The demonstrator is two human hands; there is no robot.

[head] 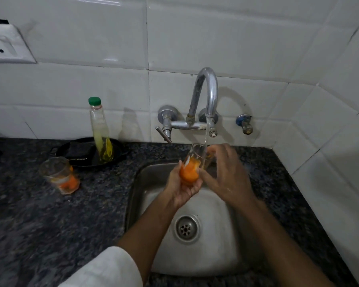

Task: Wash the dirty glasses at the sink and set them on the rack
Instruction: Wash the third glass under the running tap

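Note:
A clear glass (194,162) with an orange pattern is tilted under the running tap (207,96), over the steel sink (139,183). My left hand (182,189) grips its base from below. My right hand (226,172) holds the glass near its rim, fingers wrapped around its right side. A thin stream of water falls at the rim. A second glass (59,175) with orange marks stands on the dark granite counter (50,224), left of the sink.
A bottle with a green cap (100,129) and yellow liquid stands in a black dish (81,152) at the back of the counter. White tiled walls close the back and right. A wall socket (6,46) sits upper left. The drain (186,228) is uncovered.

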